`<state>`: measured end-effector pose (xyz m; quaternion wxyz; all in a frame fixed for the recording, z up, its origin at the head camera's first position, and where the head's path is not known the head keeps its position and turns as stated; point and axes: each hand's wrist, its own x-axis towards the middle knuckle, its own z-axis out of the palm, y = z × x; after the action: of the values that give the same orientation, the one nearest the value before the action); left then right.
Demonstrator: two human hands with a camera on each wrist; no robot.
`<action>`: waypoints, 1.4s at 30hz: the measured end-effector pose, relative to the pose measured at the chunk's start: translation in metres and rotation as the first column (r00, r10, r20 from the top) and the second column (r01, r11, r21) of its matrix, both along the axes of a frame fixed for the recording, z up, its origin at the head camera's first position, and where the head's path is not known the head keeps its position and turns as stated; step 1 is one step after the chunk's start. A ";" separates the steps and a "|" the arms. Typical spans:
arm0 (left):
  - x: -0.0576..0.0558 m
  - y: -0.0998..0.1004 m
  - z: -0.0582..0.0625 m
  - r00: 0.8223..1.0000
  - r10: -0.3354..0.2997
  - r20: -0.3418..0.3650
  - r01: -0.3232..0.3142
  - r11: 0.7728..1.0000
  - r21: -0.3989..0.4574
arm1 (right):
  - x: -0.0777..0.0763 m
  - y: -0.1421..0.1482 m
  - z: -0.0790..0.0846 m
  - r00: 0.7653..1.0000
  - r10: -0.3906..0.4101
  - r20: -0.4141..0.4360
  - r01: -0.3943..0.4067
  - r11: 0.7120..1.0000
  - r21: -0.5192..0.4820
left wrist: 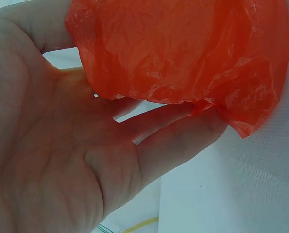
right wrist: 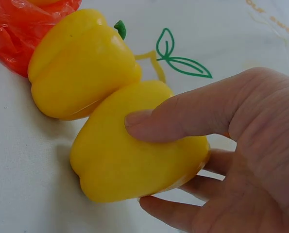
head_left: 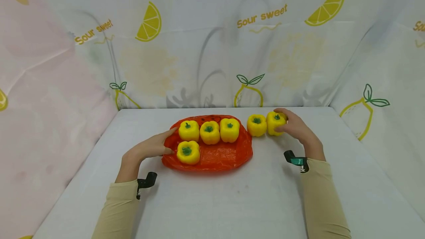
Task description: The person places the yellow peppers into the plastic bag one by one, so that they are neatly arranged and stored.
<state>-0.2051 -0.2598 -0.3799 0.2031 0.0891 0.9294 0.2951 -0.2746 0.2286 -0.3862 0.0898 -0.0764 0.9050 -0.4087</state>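
Observation:
My right hand (head_left: pixel 297 127) grips a yellow bell pepper (right wrist: pixel 129 155) to the right of the red bag, thumb on one side and fingers on the other. Right against it sits a second yellow bell pepper (right wrist: pixel 81 63) with a green stem. My left hand (head_left: pixel 151 147) is at the left edge of the red plastic bag (head_left: pixel 219 158), its thumb and fingers spread apart. In the left wrist view its fairly straight fingers (left wrist: pixel 183 141) lie along the bag's edge, the tips partly hidden by the plastic. Nearest to it is a yellow bell pepper (head_left: pixel 194 155) on the bag.
Three more yellow peppers, among them one at the row's right end (head_left: pixel 229 135), stand in a row across the back of the bag. All lie on a white-covered table (head_left: pixel 212 202). A lemon-print curtain (head_left: pixel 206 47) rises behind the table and at both sides.

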 end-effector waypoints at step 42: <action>0.002 0.001 0.003 1.000 -0.007 -0.006 0.007 1.000 -0.004 | 0.046 -0.054 0.069 0.953 0.168 -0.254 -0.185 0.982 -0.047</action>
<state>-0.2033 -0.2588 -0.3771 0.2013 0.0928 0.9302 0.2925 -0.2290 0.1743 -0.3171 0.0090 -0.2108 0.8836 -0.4179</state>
